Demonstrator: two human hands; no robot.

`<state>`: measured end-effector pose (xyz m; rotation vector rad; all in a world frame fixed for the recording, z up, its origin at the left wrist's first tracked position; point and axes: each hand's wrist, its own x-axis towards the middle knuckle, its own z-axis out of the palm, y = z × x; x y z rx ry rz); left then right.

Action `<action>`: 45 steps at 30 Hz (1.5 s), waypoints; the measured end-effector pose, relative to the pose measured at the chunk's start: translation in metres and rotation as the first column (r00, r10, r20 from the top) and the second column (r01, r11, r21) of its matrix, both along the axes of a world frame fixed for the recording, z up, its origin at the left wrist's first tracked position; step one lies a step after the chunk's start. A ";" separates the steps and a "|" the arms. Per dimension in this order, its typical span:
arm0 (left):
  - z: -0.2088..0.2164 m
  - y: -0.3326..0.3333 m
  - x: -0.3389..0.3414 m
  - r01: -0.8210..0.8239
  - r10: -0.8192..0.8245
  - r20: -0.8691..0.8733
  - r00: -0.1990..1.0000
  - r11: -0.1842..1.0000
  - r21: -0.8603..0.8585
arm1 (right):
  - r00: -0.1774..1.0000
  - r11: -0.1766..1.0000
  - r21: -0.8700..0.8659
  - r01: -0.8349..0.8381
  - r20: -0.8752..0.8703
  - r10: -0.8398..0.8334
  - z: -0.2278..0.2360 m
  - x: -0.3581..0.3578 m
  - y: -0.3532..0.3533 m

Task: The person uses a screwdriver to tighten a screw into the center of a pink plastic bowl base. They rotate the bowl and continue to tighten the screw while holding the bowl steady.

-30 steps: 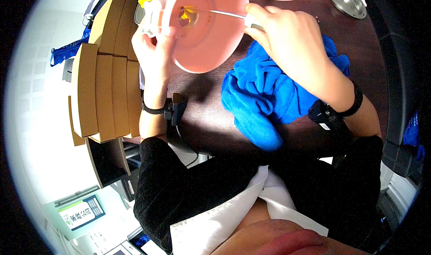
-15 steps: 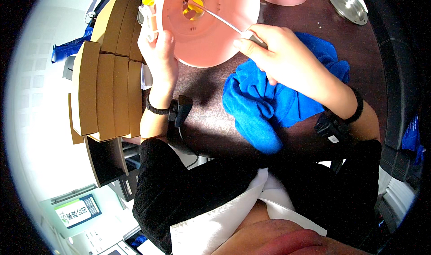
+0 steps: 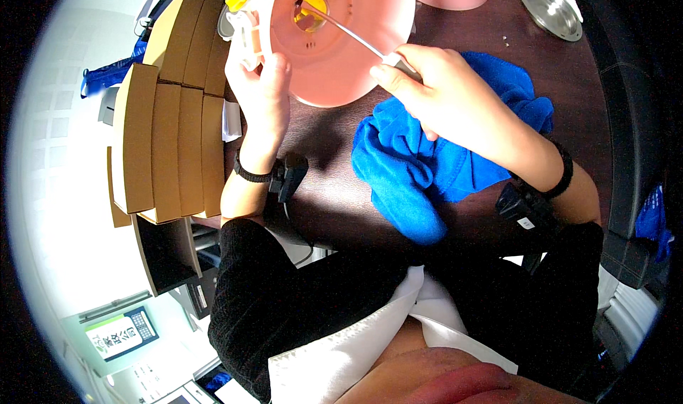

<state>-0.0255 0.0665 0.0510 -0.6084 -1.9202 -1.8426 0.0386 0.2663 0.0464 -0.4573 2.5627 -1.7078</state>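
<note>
A person's left hand [image 3: 260, 84] has its fingers clamped on the rim of a pink round housing [image 3: 341, 41]. The right hand [image 3: 455, 101] pinches a thin screwdriver [image 3: 348, 34], tip on the housing's yellow centre. Below the right fingers lies a blue cloth [image 3: 427, 169] on the tabletop [image 3: 341, 205]. The long tool could slip off and scratch the plastic.

Dark brown table [image 3: 569, 119], pale floor [image 3: 64, 212]

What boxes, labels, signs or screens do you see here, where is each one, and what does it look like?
Flat brown cardboard boxes: stacked in rows left of the left hand.
Green-framed white sign: lower left, rectangular.
Dark screen: bottom edge, bluish glow.
</note>
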 end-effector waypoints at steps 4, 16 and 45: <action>0.000 0.001 -0.003 -0.043 -0.009 -0.197 0.980 0.966 -0.255 | 0.970 0.985 -0.168 -0.033 0.233 0.073 0.007 0.004 0.000; 0.001 -0.005 -0.004 -0.060 -0.057 -0.324 0.944 0.939 -0.339 | 0.786 0.804 0.465 0.370 -0.618 -0.004 -0.020 -0.011 0.012; -0.003 -0.012 -0.005 0.052 -0.049 0.024 0.998 0.988 -0.148 | 0.977 0.988 -0.146 -0.048 0.201 0.077 0.002 -0.003 0.008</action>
